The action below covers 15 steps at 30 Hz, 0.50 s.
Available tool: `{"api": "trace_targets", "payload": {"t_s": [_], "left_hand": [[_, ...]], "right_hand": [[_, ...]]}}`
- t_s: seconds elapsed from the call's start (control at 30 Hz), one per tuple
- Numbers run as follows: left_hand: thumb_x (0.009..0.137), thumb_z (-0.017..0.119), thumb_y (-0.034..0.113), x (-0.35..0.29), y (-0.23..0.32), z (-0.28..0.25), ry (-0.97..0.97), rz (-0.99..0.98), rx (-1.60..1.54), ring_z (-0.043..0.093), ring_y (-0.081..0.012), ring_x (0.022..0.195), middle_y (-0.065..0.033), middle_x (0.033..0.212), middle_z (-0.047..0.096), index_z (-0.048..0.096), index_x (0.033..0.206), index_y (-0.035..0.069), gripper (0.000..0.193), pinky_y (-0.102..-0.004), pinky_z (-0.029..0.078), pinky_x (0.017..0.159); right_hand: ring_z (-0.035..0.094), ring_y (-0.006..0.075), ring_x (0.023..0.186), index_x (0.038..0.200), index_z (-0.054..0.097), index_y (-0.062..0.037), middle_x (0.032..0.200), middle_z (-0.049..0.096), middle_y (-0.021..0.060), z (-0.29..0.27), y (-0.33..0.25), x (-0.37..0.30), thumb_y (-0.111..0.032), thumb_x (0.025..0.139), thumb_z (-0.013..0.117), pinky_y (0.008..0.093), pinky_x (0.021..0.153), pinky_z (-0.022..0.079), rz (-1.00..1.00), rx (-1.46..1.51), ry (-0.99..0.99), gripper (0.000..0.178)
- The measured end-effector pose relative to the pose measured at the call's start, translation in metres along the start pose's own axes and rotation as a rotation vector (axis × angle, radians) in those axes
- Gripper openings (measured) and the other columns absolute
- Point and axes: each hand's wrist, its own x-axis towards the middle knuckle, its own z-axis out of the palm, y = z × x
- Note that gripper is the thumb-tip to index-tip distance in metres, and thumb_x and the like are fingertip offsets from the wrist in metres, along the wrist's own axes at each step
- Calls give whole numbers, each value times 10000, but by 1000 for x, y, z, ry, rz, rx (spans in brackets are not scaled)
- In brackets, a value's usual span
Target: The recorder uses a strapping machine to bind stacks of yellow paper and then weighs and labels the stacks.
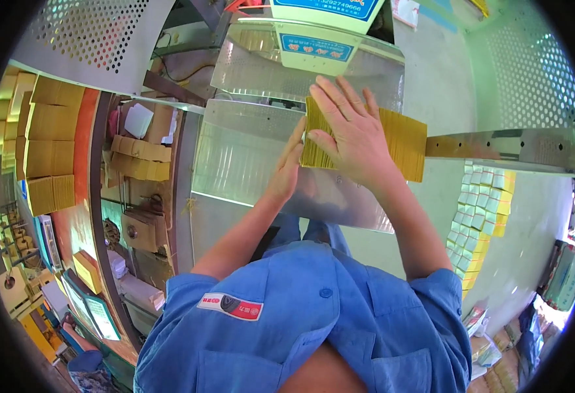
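Note:
A long block of yellow paper sheets [404, 141], its many edges showing as fine lines, lies across the shiny metal plate [235, 150] in front of me. My right hand [353, 134] rests flat on top of the block, fingers stretched and slightly spread, thumb pointing left. Against the block's left end stands my left hand [290, 165], its fingers straight and its palm turned toward the sheets. The block's right end reaches past the plate's edge. Part of the block's top is hidden under my right hand.
Beyond the plate rises a reflective metal panel [248, 59]. A metal bar with holes [497, 149] extends right from the block. Bundles of yellow and white paper [480, 216] lie at right; stacked brown-yellow paper [50, 137] stands at left, near shelves. Perforated panels [84, 36] flank the machine.

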Motion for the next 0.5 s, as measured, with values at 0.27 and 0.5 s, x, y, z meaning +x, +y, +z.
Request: {"api": "trace_targets", "payload": {"t_s": [0.27, 0.5], "left_hand": [[1022, 358, 203, 1, -15, -5, -37, -65, -121, 268, -196, 1403, -72, 1536, 280, 252, 1492, 19, 516, -331, 207, 1147], [999, 458, 185, 6, 23, 4, -4, -153, 30, 456, -151, 1237, -39, 1359, 485, 422, 1403, 77, 419, -297, 373, 1024]], "right_hand": [[418, 296, 1305, 1296, 505, -77, 1397, 467, 74, -14, 10, -16, -236, 849, 635, 517, 1089, 291, -14, 117, 99, 492], [530, 224, 1141, 1206, 532, 12, 1239, 550, 149, -4, 64, -189, 4, 812, 562, 382, 984, 418, 615, 642, 658, 395]]}}
